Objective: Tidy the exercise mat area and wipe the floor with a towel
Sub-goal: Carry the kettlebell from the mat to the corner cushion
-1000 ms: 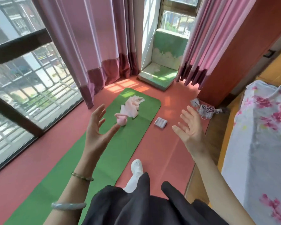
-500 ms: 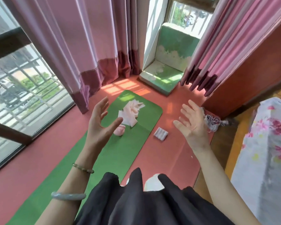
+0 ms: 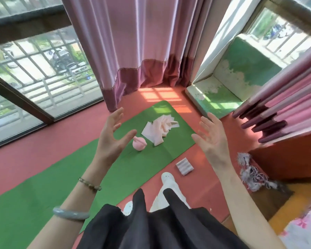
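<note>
The left grip and right grip hover spread and empty above the green mat, where a crumpled pale cloth lies just beside a small pink weight. A hasty snatch at the cloth could send the weight rolling onto the floor.

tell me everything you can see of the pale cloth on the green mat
The cloth is pale pinkish white, thin and soft-looking, bunched in the middle with flat folded corners. It lies near the far end of the green mat. A pink weight sits close by its near edge; whether they touch is unclear. The left hand and right hand are both off it.
</note>
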Tool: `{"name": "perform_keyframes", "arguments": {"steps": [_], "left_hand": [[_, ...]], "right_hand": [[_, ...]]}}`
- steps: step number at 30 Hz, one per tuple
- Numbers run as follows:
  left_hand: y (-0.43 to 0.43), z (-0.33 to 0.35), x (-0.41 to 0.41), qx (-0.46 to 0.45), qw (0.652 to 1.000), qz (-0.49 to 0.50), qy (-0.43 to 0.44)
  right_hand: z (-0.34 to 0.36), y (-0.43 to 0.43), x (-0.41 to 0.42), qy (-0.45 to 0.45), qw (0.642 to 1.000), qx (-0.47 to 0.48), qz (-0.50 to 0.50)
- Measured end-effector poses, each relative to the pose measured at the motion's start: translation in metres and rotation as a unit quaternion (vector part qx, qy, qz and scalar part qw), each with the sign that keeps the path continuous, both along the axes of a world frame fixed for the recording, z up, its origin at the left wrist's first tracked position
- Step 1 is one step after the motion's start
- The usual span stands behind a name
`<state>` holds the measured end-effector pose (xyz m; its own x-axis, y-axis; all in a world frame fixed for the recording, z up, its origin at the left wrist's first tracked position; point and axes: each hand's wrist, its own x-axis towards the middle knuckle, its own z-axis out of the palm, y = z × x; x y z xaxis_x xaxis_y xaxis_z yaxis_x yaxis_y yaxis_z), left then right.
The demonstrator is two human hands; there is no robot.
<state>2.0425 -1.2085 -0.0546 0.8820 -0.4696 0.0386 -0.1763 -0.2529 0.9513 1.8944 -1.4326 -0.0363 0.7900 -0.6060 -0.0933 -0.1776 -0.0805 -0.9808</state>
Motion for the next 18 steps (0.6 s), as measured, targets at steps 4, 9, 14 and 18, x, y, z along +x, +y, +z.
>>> {"name": "perform_keyframes", "arguments": {"steps": [4,9,14,18], "left_hand": [[-0.044,-0.005,-0.001,0.017,0.998,0.056,0.014],[-0.087,-0.009,-0.001,0.031,0.994,0.108,0.019],[-0.104,-0.012,0.004,0.045,0.989,0.135,0.030],[-0.103,-0.019,0.014,0.060,0.988,0.141,0.024]], "right_hand": [[0.000,-0.061,0.026,0.007,0.999,0.014,0.052],[-0.005,-0.118,0.056,0.015,0.993,0.023,0.111],[-0.017,-0.151,0.079,0.021,0.986,0.021,0.164],[-0.025,-0.160,0.097,0.032,0.983,0.018,0.180]]}}
